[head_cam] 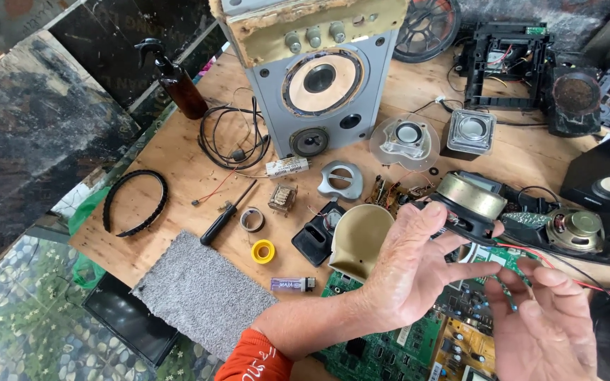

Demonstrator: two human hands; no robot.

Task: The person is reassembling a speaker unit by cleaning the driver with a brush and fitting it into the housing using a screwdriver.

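Our left hand [418, 271] grips the speaker driver [469, 204] beside the beige cone [359, 240]; our right hand [548, 328] hovers open, empty.

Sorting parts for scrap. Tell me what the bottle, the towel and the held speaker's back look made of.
Bottle: amber translucent plastic or glass, glossy, black spray top. Towel: grey looped cloth, matte and fuzzy. Speaker at the left hand: dull brushed metal cap on a black frame, likely a magnet.
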